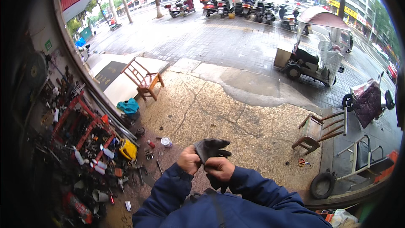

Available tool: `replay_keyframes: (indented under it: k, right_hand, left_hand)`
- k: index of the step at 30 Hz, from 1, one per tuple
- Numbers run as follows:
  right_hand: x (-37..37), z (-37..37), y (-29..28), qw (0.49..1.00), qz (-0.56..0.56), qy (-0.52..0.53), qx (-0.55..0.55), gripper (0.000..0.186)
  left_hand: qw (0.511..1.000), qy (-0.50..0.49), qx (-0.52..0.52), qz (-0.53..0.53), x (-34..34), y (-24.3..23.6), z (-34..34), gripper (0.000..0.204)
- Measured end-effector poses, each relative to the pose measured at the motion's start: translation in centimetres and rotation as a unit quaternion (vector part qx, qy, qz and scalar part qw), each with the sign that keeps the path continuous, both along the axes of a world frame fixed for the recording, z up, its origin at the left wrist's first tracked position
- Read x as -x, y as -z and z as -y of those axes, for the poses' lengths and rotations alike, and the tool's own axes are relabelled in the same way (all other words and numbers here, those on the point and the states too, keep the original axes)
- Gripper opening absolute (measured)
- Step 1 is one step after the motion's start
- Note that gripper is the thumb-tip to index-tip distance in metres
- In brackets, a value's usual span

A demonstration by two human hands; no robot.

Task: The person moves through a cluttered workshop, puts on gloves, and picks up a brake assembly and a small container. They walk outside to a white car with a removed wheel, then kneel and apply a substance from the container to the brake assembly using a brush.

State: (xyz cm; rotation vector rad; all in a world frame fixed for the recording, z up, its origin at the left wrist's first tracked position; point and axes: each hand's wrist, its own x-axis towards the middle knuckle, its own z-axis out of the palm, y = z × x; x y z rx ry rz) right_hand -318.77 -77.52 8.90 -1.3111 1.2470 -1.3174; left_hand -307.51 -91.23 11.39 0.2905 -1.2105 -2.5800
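Note:
Bare and closed, my left hand [188, 159] grips the cuff side of a black work glove [212, 147], whose fingers point up and to the right. Close beside it, my right hand [220, 169] is closed on the lower edge of the same glove. More black material [217, 183] hangs below my right hand; it looks like a second glove, partly hidden by the hand and sleeve. Both hands are in front of my chest, above the speckled floor.
Tools, bottles and parts crowd a red metal frame [80, 114] at left, beside a yellow container [128, 149]. A white tub [166, 142] stands on the floor. Wooden chairs [148, 83] [311, 131], orange-handled scissors [303, 162] and a tyre [322, 185] lie around. Outside stands a covered tricycle [310, 57].

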Motion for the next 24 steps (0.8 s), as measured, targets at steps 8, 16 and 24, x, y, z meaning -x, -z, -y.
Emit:
replay_keyframes:
  k: [8, 16, 24]
  right_hand:
    - [-0.2, 1.0, -3.0, 0.978, -0.095, 0.000, 0.186, 0.008]
    - [-0.5, 0.9, -3.1, 0.966, -0.165, -0.024, 0.196, 0.010]
    - [0.2, 0.9, -2.6, 0.970, -0.153, -0.008, 0.190, 0.009]
  left_hand:
    - [0.993, -0.027, -0.110, -0.036, 2.3, 3.7, 1.0, 0.041]
    - [0.974, 0.140, -0.041, 0.175, 5.0, 12.4, 6.8, 0.034]
    - [0.986, 0.017, -0.161, 0.033, 4.4, 0.1, 0.3, 0.035]
